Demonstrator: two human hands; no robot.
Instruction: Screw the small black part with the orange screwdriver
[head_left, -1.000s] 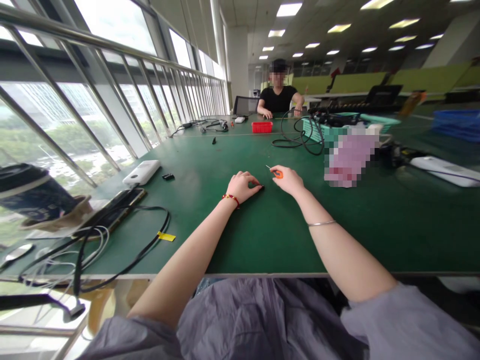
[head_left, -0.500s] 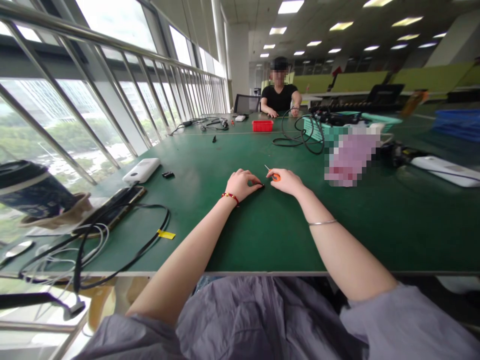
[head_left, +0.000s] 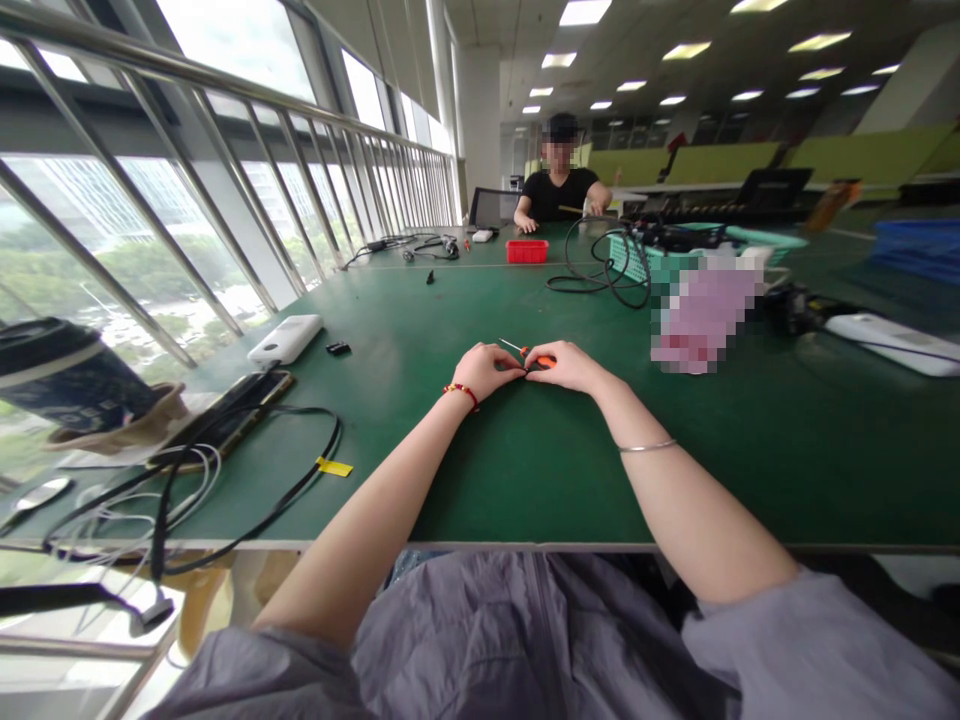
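My left hand (head_left: 484,372) rests low over the green tabletop (head_left: 510,470), thumb and fingers pinched on a small dark piece (head_left: 526,373), too small to name. Close on its right, my right hand (head_left: 570,366) is closed around the orange handle of a screwdriver (head_left: 541,362). The thin metal shaft points up and left, past the left fingertips. Both hands' fingertips meet at the dark piece, and whether the right ones also grip it I cannot tell.
Left lie a white power bank (head_left: 286,340), a small black part (head_left: 338,348), a phone (head_left: 225,420), tangled cables and a cup (head_left: 67,385). Ahead is a red bin (head_left: 526,252); to the right, a teal basket (head_left: 630,258) of cables. A person (head_left: 561,190) sits at the far end.
My right hand has moved left until its fingertips meet those of my left hand. The screwdriver has swung so its shaft points further left. The far person's hands have shifted.
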